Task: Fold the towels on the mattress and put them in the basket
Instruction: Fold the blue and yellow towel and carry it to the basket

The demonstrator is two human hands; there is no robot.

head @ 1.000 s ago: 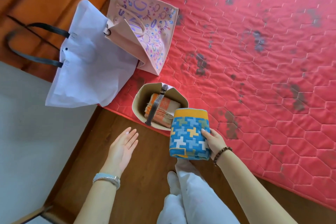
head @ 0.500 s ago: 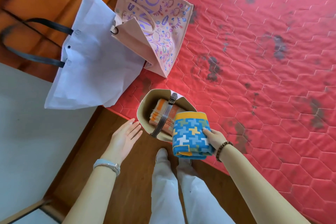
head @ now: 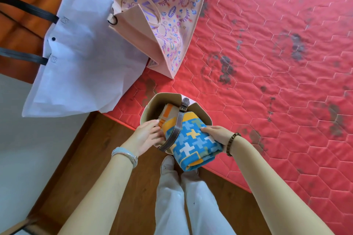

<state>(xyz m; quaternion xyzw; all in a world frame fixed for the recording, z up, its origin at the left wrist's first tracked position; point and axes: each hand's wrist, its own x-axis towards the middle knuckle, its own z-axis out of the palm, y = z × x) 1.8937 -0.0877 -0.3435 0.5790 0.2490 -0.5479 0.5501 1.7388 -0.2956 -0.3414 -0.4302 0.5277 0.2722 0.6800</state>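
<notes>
Blue towel (head: 193, 139), folded into a thick pad, sits half in the basket (head: 152, 99). Its far end is tucked under the leather strap (head: 178, 126) that spans the opening, and its near end juts out over the near rim. The basket stands on the near left corner of the red mattress (head: 267, 82), and an orange towel (head: 168, 109) already lies inside at the far left.

The right hand (head: 215, 133) grips the blue towel's right edge, thumb on top and fingers curled beneath. The left hand (head: 145, 135) is at the basket's left rim with fingers fairly straight, tips touching the towel's left side; it pinches nothing that I can see.

The step in hand looks like seating this towel in the basket. To do it well, the right hand should tip the near end down and slide the pad further under the strap, keeping the fold squeezed so the layers do not splay. The left hand can steady the soft rim and guide the left edge past the orange towel. The strap may snag the top layer, so a low, flat entry seems wise.
</notes>
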